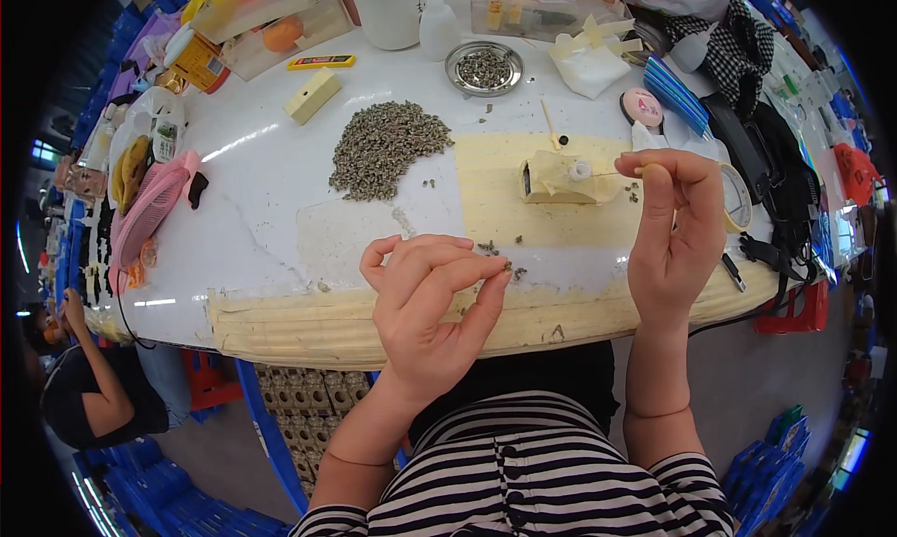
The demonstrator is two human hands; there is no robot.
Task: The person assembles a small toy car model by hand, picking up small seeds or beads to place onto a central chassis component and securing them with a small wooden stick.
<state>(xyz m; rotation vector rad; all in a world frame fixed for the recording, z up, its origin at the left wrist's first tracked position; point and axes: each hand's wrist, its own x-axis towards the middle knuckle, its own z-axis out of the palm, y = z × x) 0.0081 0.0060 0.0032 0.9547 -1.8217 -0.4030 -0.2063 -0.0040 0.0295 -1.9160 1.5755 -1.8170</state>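
My left hand (434, 303) is closed in a pinch over the near edge of the table, a tiny grey metal part (507, 266) between thumb and forefinger. A few loose parts (519, 272) lie beside those fingertips. My right hand (677, 229) is raised at the right, thumb and forefinger pinching a thin stick (612, 173). The stick points left toward a tape-wrapped block (551, 182) with a small white round cap (580, 170) on top. Beyond my left hand is a big heap of small metal parts (388, 149).
A round metal dish (517, 62) holds more parts at the back. Nearby are a white squeeze bottle (438, 28), a yellow cutter (320, 61) and a cream block (312, 96). A tape roll (741, 219) stands right of my right hand. Another person (112, 387) sits at the left.
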